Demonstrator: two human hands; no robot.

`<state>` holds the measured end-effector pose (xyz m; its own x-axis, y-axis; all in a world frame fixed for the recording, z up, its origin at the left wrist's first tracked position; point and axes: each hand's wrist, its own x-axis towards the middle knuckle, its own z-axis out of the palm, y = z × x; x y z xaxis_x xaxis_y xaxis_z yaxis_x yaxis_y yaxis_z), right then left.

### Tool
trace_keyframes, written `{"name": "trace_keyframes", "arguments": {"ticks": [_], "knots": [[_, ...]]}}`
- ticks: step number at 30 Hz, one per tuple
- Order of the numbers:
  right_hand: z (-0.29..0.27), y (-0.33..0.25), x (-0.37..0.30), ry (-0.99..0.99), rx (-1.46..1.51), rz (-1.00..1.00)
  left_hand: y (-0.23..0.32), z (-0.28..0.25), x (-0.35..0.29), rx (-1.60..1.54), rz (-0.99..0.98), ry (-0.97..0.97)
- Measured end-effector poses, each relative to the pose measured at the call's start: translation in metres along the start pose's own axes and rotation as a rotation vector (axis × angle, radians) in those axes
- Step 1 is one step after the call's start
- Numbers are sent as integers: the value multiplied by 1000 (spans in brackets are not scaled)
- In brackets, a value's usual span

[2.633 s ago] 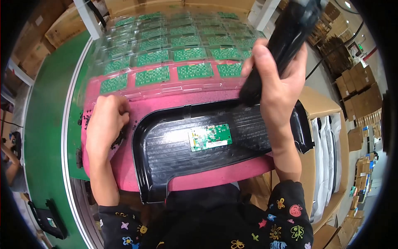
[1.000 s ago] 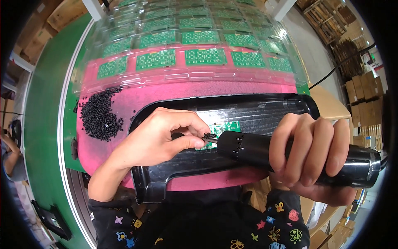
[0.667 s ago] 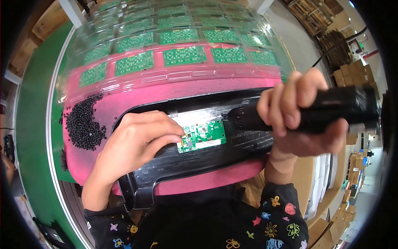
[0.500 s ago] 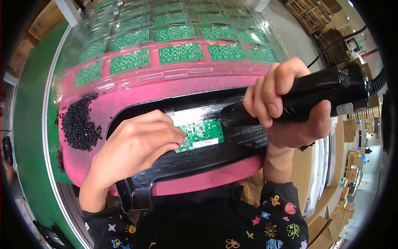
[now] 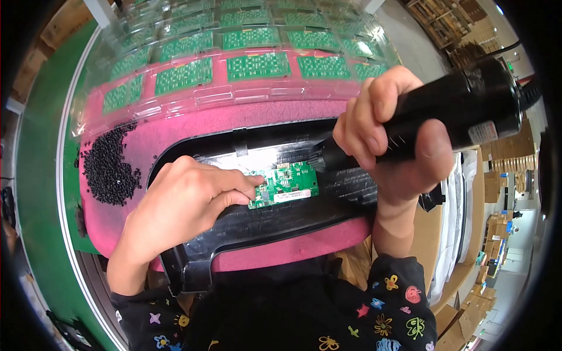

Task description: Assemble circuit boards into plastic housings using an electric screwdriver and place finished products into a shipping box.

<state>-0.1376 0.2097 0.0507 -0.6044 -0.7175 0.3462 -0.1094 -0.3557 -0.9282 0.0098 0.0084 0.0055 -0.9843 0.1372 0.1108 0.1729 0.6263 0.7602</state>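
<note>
My left hand [image 5: 186, 199] has its thumb and fingers closed on the left end of a green circuit board [image 5: 291, 180], which lies inside a long black plastic housing [image 5: 275, 229]. My right hand [image 5: 389, 131] is wrapped round a thick black electric screwdriver [image 5: 459, 111], held slanting with its cable end up to the right. The screwdriver's ribbed dark tip points at the upper right corner of the board; whether it touches cannot be made out. My left fingers hide the board's left edge.
Beneath the housing lies a pink foam pad [image 5: 234, 120]. Small black screws [image 5: 111, 169] are heaped at its left. Clear plastic trays [image 5: 213, 100] with several green boards stand at the far side. Cardboard boxes [image 5: 497, 228] stand on the right, beyond a green surface [image 5: 44, 152] on the left.
The screwdriver and my right hand have shifted slightly left and up. My left fingers have drawn together at the board's left end, and the board sits slightly more tilted.
</note>
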Motion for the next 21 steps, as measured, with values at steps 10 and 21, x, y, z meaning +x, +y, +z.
{"name": "trace_keyframes", "arguments": {"ticks": [10, 21], "knots": [[15, 6, -3, 39, -137, -63, -3, -1, 0, -31, -36, -35], [30, -6, -19, 54, 464, -300, -1, 0, 4, -66, 153, 107]]}}
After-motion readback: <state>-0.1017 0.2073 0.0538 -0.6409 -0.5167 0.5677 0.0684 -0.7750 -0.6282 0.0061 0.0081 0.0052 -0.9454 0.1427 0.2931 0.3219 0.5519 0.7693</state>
